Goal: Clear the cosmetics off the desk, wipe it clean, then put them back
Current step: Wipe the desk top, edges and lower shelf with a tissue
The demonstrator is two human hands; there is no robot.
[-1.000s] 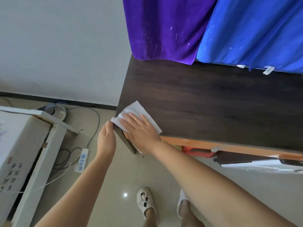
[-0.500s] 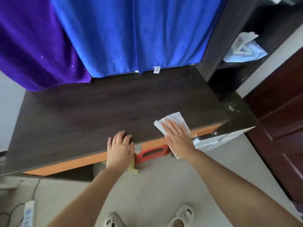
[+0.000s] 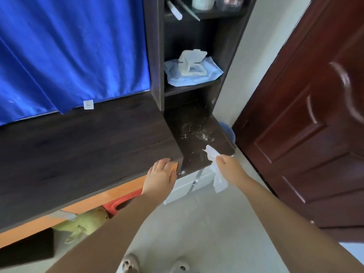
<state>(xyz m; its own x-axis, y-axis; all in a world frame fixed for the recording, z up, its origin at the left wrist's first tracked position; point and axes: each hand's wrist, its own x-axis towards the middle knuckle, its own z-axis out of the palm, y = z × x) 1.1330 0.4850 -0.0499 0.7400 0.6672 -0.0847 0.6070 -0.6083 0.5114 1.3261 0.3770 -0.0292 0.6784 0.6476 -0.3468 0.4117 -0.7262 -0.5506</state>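
Note:
The dark wooden desk (image 3: 82,146) fills the left half of the view, its top bare. My left hand (image 3: 160,177) rests flat on the desk's front right corner, holding nothing. My right hand (image 3: 228,168) pinches a crumpled white wipe (image 3: 213,157) in the air, just over the front edge of the lower side surface (image 3: 199,154). White specks of dust (image 3: 197,133) are scattered on that lower surface. Cosmetics (image 3: 202,2) show only partly on the top shelf at the frame's upper edge.
A pack of wet wipes (image 3: 192,69) lies on the middle shelf. A blue cloth (image 3: 69,52) hangs behind the desk. A dark red door (image 3: 307,125) stands at the right. White drawers (image 3: 189,186), a red bin (image 3: 122,201) and a green thing sit under the desk.
The view has swung right along the desk. My right hand lifted the wipe off the desk's front edge and now holds it bunched over the lower side surface. My left hand slid to the desk's right corner.

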